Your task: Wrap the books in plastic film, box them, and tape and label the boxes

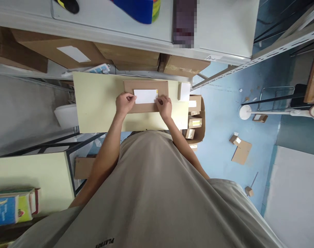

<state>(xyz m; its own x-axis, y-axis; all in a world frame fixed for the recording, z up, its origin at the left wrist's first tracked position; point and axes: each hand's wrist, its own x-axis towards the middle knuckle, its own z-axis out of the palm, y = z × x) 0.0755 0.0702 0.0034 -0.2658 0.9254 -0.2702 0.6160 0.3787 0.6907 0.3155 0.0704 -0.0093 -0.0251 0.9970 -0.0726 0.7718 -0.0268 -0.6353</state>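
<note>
A flat brown cardboard box (143,108) lies on the pale yellow table (100,103). On top of it is a white rectangular label (145,96) with a small yellow mark at its right end. My left hand (125,102) pinches the label's left edge between thumb and fingers. At the opposite end, my right hand (164,106) has its fingers closed on the label's right edge, below the yellow mark. Both hands rest over the cardboard.
A small white box (184,92) stands at the table's right end. Beside the table, a large carton (202,120) holds several small parcels. Cardboard boxes (131,57) line the shelf behind. A second table (50,172) with books is at the lower left.
</note>
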